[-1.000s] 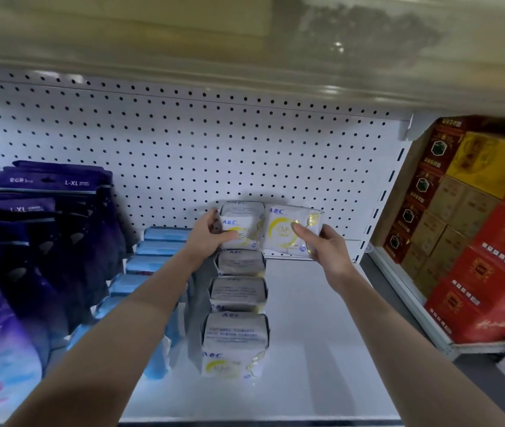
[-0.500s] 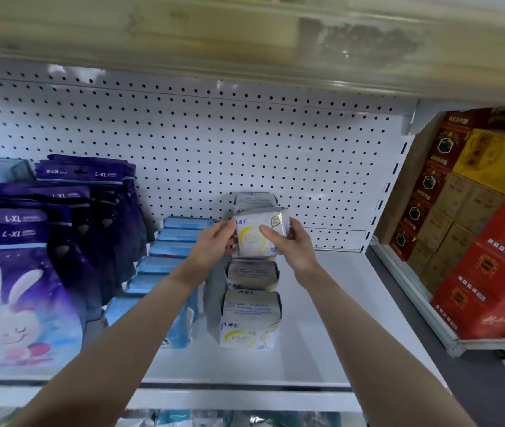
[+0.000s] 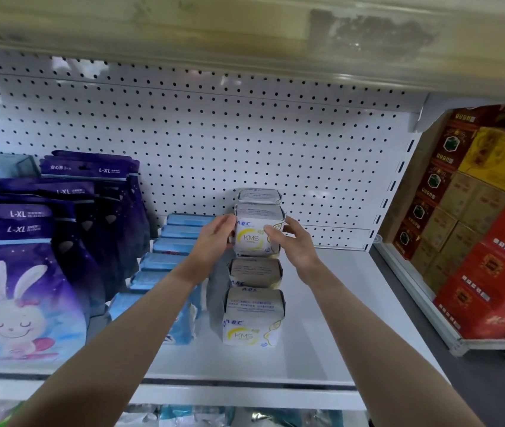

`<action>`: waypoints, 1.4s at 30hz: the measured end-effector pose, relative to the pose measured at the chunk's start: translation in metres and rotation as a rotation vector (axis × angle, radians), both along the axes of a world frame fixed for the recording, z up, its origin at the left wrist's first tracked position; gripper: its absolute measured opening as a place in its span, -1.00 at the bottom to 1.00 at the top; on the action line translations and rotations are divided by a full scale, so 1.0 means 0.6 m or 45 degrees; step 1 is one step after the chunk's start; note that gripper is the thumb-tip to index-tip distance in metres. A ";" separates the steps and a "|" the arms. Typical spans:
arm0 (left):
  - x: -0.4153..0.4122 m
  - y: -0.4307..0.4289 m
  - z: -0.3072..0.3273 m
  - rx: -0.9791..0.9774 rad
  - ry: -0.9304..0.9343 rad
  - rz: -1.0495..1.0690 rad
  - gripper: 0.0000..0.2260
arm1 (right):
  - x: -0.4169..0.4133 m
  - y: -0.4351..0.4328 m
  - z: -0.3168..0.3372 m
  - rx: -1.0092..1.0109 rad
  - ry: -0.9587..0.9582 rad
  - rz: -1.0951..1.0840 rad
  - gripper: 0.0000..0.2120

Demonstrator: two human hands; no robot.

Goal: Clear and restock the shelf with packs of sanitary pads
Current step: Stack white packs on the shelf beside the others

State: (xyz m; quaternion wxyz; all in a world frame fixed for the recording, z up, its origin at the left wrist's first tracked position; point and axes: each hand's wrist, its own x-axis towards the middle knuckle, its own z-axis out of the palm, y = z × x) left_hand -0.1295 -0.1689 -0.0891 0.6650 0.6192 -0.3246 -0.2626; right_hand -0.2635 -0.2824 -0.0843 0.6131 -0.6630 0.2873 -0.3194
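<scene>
A row of white and yellow ABC KMS pad packs runs front to back on the white shelf. Both hands hold one pack upright near the back of that row. My left hand grips its left side. My right hand grips its right side, thumb across the front. Behind it stands another pack against the pegboard. In front of it stand a middle pack and the front pack.
Light blue packs line up left of the row. Purple L-XL bags with a rabbit picture fill the far left. Red and yellow cartons stack on a low platform at the right. An upper shelf overhangs.
The two packs held side by side at the back are now in line. My hands have come closer together on one pack, which stands lower in the row. The camera has pulled back.
</scene>
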 end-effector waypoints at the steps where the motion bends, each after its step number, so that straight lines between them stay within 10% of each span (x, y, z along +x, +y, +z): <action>1: 0.001 0.000 0.001 0.006 0.001 0.008 -0.76 | 0.002 -0.003 -0.002 0.012 -0.006 0.005 -0.82; 27: 0.008 -0.042 0.016 0.174 0.019 0.003 -0.63 | 0.021 -0.021 0.009 0.039 -0.008 0.052 -0.86; 35: 0.003 -0.032 0.017 0.192 0.004 0.053 -0.66 | 0.020 -0.021 0.009 0.070 0.065 -0.013 -0.40; 42: -0.004 0.002 0.031 0.158 0.005 0.094 -0.52 | -0.008 -0.008 0.026 0.050 0.073 -0.099 -0.39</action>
